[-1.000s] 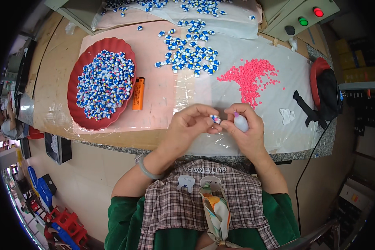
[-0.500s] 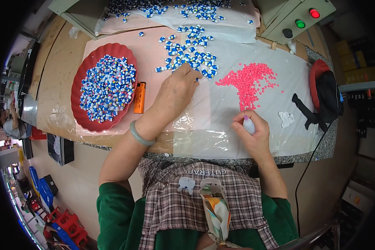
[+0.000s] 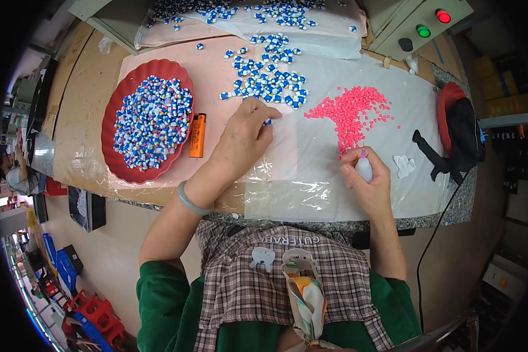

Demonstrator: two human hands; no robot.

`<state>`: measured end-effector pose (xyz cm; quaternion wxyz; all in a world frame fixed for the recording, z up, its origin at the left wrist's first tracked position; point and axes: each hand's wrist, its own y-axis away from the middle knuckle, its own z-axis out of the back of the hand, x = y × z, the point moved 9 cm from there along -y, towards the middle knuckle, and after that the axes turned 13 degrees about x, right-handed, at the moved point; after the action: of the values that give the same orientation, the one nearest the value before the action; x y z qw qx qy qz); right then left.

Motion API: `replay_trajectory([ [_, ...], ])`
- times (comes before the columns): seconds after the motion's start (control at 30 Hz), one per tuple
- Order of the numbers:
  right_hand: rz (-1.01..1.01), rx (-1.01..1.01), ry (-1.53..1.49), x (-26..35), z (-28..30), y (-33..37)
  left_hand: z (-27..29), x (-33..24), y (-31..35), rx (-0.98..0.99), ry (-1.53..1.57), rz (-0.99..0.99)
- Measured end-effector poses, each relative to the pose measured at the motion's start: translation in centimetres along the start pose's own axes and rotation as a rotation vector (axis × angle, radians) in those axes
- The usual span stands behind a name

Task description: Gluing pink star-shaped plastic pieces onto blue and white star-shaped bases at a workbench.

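Observation:
My left hand [image 3: 251, 132], with a pale green bangle at its wrist, is closed on a small blue-and-white bead [image 3: 268, 122]. Just beyond it, a loose cluster of similar blue-and-white beads [image 3: 270, 85] lies on the sheet. In my right hand [image 3: 371, 182] is a small whitish squeeze bottle [image 3: 364, 169] with a purple tip pointing away from me. Its tip is beside the near end of a pile of tiny pink pieces [image 3: 352, 111], which spreads over the white sheet.
A red scalloped tray [image 3: 108, 117] full of blue-and-white beads stands at left, an orange lighter [image 3: 198, 136] beside it. More beads lie under the grey machine [image 3: 416, 26] at the back. To the right are crumpled white tissue [image 3: 403, 166], a black strap [image 3: 431, 155] and a black cord.
My left hand has drawn back from the bead cluster with one bead in its fingers. My right hand has shifted slightly right, and the bottle now stands more upright.

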<state>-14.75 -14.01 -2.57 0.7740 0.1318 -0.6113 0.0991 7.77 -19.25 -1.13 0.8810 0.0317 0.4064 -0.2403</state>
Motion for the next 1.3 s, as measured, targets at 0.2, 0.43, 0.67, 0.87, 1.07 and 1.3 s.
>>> replay_trajectory([
  [0.2,0.021,0.085,-0.431,0.3,-0.5,0.0,-3.2,2.3,1.9,0.179,0.871,0.294],
  [0.43,0.094,0.040,-0.288,1.2,0.5,-0.1,-6.4,0.4,4.3,0.127,1.224,0.354],
  [0.67,0.177,-0.154,-0.042,2.9,1.2,1.4,-8.3,-1.5,5.7,0.165,1.231,0.327],
  [0.87,0.267,-0.123,0.235,5.1,0.4,2.5,-8.4,-1.9,5.6,0.120,1.237,0.238],
  [1.07,0.372,-0.096,0.368,6.1,-0.3,3.1,-8.5,-1.8,5.7,0.135,1.257,0.233],
  [1.3,0.358,-0.106,0.394,6.2,-0.5,3.4,-8.6,-1.7,5.7,0.137,1.258,0.245],
])
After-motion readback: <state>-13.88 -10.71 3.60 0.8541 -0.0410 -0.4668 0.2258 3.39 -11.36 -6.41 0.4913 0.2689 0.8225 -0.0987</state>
